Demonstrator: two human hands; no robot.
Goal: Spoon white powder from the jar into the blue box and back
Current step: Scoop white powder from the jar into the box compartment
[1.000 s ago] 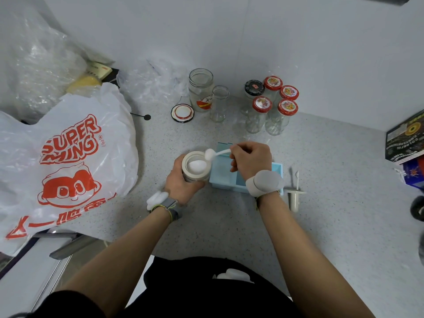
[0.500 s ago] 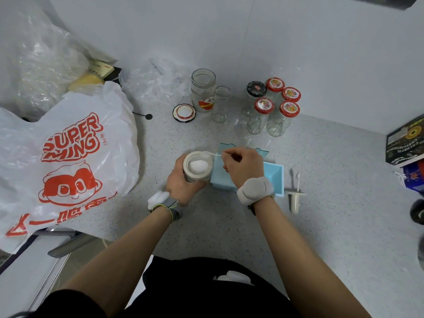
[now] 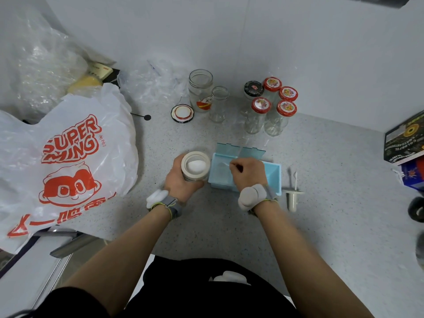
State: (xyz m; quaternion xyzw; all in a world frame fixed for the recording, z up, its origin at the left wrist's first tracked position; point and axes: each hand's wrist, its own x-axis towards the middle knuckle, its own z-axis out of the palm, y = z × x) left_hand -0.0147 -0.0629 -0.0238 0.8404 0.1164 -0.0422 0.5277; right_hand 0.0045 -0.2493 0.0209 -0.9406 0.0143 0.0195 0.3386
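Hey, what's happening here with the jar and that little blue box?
A person is moving white powder with a small spoon. Their left hand grips an open jar of white powder on the counter. Their right hand pinches a white spoon whose bowl is over the left compartment of the blue box, right beside the jar. The box's lid stands open at the back.

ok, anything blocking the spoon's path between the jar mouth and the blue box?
Nothing visible. The jar stands open, lidless, directly beside the blue box, whose lid is up. The right hand holds the spoon over the box.
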